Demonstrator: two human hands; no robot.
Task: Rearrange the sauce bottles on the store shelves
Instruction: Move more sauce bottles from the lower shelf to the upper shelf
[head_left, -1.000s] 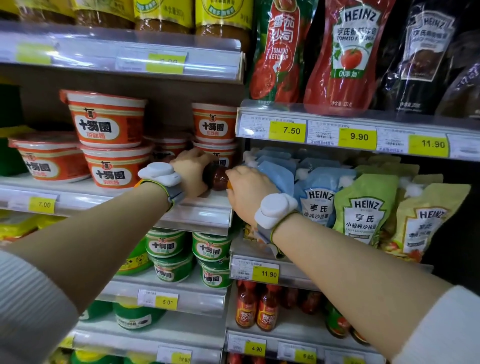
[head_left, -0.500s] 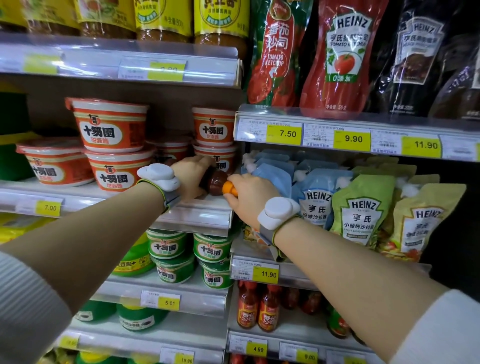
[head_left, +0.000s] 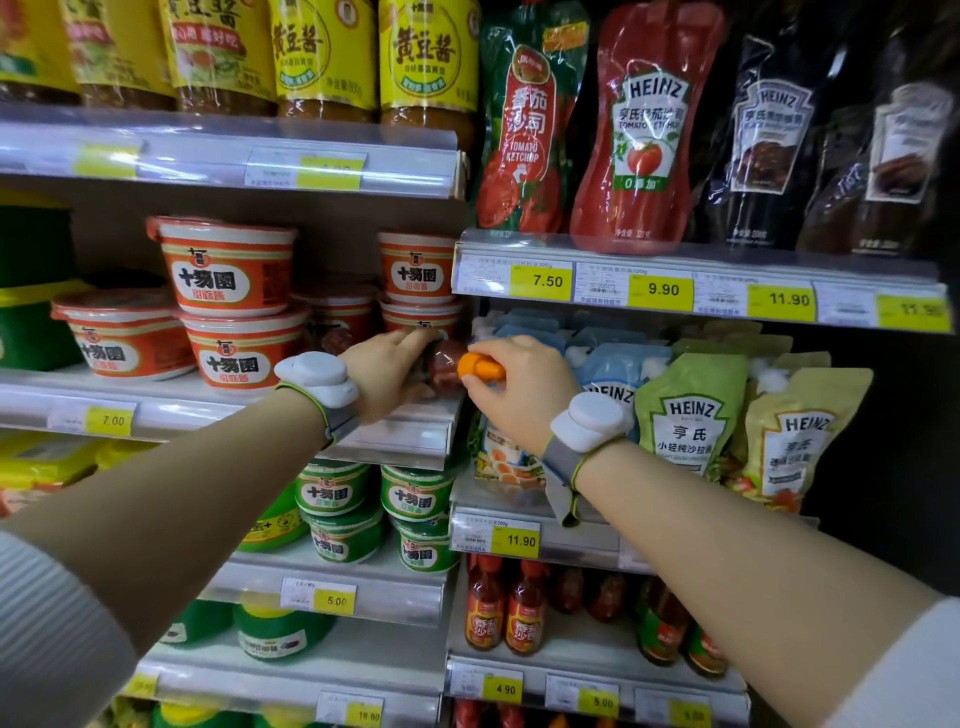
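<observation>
The sauce bottle (head_left: 445, 364) lies sideways at the right end of the orange-tub shelf (head_left: 405, 441). The left hand (head_left: 387, 371) wraps its dark body; the right hand (head_left: 519, 384) pinches its orange cap (head_left: 480, 368). Best to steer by the cap (the body hand mostly hides the label) and keep clear of the stacked orange tubs (head_left: 418, 291).

Dark reddish-brown sauce bottle (head_left: 445, 364) with orange cap (head_left: 479, 368), centre frame. Red-orange tubs (head_left: 226, 270) with white label ovals, mid left. Green tubs (head_left: 332, 491) below. Yellow-labelled jars (head_left: 322, 57) upper left. Red ketchup pouch (head_left: 644, 130) upper right. Yellow price tags (head_left: 540, 281).
</observation>
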